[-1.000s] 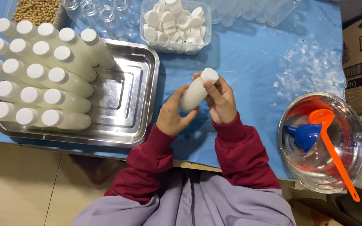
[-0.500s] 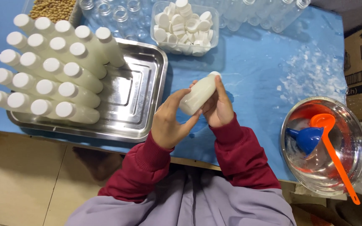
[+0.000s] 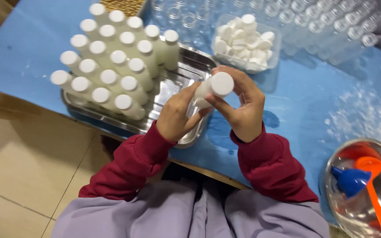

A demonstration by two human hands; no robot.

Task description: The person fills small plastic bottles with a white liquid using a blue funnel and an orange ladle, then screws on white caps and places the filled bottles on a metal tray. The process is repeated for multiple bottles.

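The person holds one small bottle (image 3: 208, 90) between both hands, just past the near right corner of a steel tray (image 3: 186, 70), over the blue table cover (image 3: 314, 101). The left hand (image 3: 177, 117) is curled around the bottle's body from about seven o'clock, fingers closed on it. The right hand (image 3: 241, 105) meets it from about four o'clock, thumb and fingertips closed around the white cap (image 3: 222, 84), which faces the camera. Both wrists wear dark red sleeves (image 3: 270, 165).

On the tray, at about ten o'clock from the hands, stands a block of capped white bottles (image 3: 115, 66). Sixteen caps can be counted, in slanting rows, packed touching; the right part of the tray floor is bare metal.

At twelve o'clock from the hands sits one clear plastic tub (image 3: 247, 44) heaped with loose white caps, too jumbled to count. Beyond it, from twelve to two o'clock along the far edge, lie rows of clear uncapped bottles (image 3: 331, 26), blurred and too many to count. A container of tan grains (image 3: 122, 5) shows at eleven o'clock, cut by the top edge.

At four o'clock, near the lower right corner, rests one round bowl (image 3: 336, 207) holding one blue funnel (image 3: 349, 180) and one orange spoon (image 3: 373, 185).
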